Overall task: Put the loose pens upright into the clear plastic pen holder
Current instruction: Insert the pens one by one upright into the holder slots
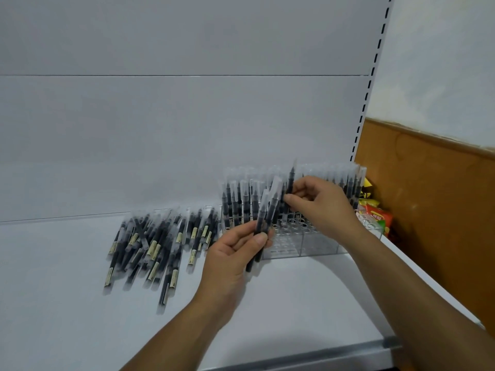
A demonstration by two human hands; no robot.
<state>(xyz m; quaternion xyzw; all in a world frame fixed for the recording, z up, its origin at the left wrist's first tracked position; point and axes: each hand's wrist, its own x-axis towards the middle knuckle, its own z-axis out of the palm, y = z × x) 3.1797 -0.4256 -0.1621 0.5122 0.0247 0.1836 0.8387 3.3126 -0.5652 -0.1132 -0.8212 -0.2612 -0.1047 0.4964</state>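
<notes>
A heap of loose black pens (158, 242) with clear caps lies on the white shelf, left of centre. The clear plastic pen holder (302, 236) stands at the back right, with several pens upright in its rear and left holes and empty holes showing in front. My left hand (235, 253) grips a small bunch of pens (263, 223), tips pointing up, just in front of the holder. My right hand (316, 199) pinches a single pen (289, 188) upright above the holder's holes.
The white shelf (80, 317) has a grey front edge at the lower right. A slotted upright post (372, 84) bounds the white back panel. Colourful snack packets (375, 218) sit beyond the holder, against a brown board.
</notes>
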